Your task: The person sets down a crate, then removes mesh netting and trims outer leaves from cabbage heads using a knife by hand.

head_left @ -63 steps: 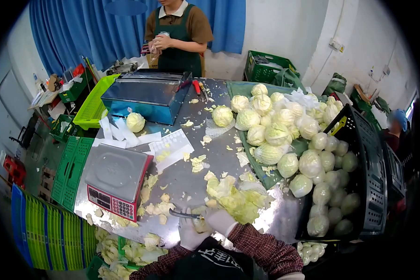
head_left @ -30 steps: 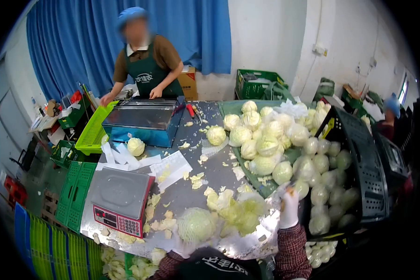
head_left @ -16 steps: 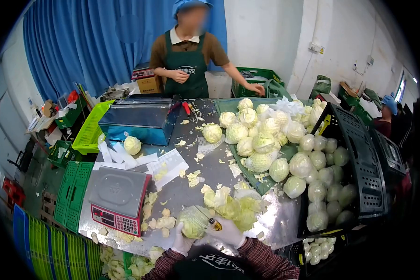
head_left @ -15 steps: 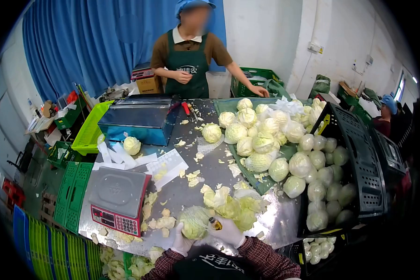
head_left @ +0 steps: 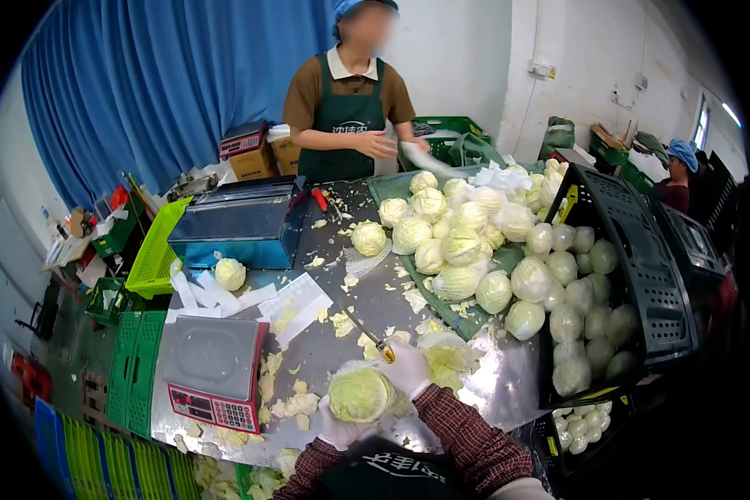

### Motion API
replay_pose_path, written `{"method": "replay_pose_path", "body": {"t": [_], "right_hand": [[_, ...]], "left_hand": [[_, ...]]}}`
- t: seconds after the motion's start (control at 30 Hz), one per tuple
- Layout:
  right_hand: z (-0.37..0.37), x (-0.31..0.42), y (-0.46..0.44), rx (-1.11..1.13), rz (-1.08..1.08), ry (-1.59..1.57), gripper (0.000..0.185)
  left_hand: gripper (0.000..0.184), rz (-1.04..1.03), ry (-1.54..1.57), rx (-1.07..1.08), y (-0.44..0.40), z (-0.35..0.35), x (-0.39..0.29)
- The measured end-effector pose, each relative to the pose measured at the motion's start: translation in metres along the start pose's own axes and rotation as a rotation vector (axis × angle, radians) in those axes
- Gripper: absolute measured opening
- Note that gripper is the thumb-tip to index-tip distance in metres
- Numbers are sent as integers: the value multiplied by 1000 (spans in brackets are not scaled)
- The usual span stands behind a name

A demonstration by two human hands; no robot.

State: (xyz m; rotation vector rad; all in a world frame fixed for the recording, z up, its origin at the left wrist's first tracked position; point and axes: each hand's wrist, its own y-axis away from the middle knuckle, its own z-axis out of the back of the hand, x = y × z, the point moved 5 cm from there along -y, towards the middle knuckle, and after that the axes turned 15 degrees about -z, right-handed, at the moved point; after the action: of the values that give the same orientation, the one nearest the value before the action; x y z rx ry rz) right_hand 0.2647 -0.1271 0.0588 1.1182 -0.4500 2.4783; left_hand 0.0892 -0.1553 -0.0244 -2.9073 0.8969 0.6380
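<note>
My left hand (head_left: pixel 339 428), in a white glove, grips the near left side of a pale green cabbage (head_left: pixel 360 396) on the metal table. Just beyond it, my gloved right hand (head_left: pixel 406 367) is closed round the yellow-and-dark handle of a knife (head_left: pixel 365 328). Its thin blade points up and to the left, clear of the cabbage. Whitish netting seems to lie about the cabbage's edge. Beside my right hand lie loose outer leaves (head_left: pixel 448 363).
A scale (head_left: pixel 215 367) stands at left, with white paper (head_left: pixel 296 304) and leaf scraps near it. Piled cabbages (head_left: pixel 461 246) lie on green cloth; wrapped ones fill a dark crate (head_left: pixel 633 275). Across the table (head_left: pixel 350 292), a co-worker (head_left: pixel 354 108) handles something white.
My right hand has lifted off the cabbage's right side, and the knife blade now shows pointing away. The cabbage's top looks greener and barer. The co-worker's arm has drawn back from the crate.
</note>
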Motion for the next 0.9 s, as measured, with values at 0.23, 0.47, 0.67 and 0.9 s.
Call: {"method": "replay_pose_path", "body": {"t": [0.23, 0.47, 0.67, 0.9], "right_hand": [[-89, -90, 49, 800, -1063, -1260, 27], [0, -110, 68, 366, -781, -692, 33], [34, -56, 53, 350, -311, 170, 56], [-46, -37, 66, 367, -170, 36, 61]], "left_hand": [[84, -44, -418, 223, 18, 46, 23], [70, -67, -1522, 338, 28, 23, 8], [79, 122, 552, -184, 19, 23, 40], [78, 488, -73, -338, 42, 68, 39]]}}
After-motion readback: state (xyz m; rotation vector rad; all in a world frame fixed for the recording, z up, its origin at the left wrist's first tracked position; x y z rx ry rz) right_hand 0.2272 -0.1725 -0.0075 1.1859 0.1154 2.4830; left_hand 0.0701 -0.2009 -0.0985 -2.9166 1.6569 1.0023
